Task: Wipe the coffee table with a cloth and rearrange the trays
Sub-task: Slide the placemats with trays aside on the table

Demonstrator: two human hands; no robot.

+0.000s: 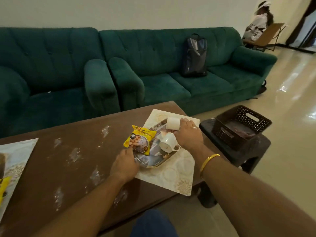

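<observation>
We clasp the tray [151, 163] by opposite rims, left grip [124, 163] and right grip [188, 134] both curled round it, white cups [168, 144] lying toppled inside.

A shiny metal tray [152, 160] lies near the brown coffee table's [68, 168] right end. Pale smears streak its top.

We see a bare left arm [85, 202] and a bare right arm [248, 194]. The right wrist wears a shiny gold bangle [209, 162], smooth and round. A thin pale ring [195, 128] sits on one finger of the right grip [188, 135]. At the bottom edge is a leg in dark blue trousers [153, 224].
</observation>
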